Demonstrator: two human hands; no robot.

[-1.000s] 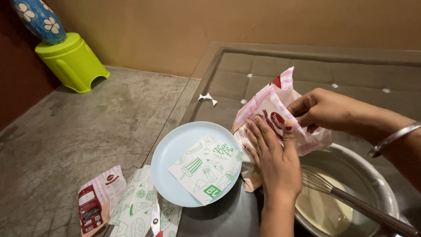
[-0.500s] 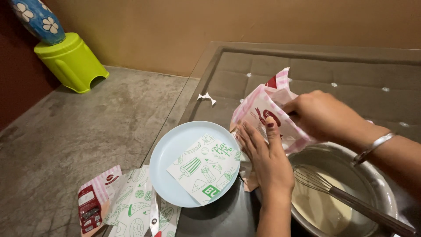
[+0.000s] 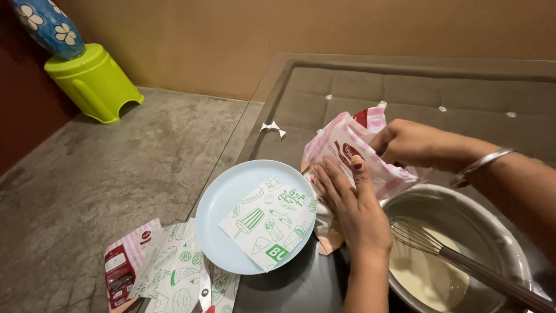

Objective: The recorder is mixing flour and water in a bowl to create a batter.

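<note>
Glass-topped desk (image 3: 301,93) beside the concrete floor: both hands, left (image 3: 353,211) and right (image 3: 414,145), grip the pink packet (image 3: 341,148) near the desk's front edge, opening it; emptying it into the steel bowl (image 3: 509,249) looks next.

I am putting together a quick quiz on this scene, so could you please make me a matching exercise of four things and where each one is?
1 pink striped packet
2 whisk
3 printed paper sheet
4 green stool

a in the steel bowl of batter
b on the floor by the wall
c on the pale blue plate
d held in both hands

Pairs: 1-d, 2-a, 3-c, 4-b
</note>
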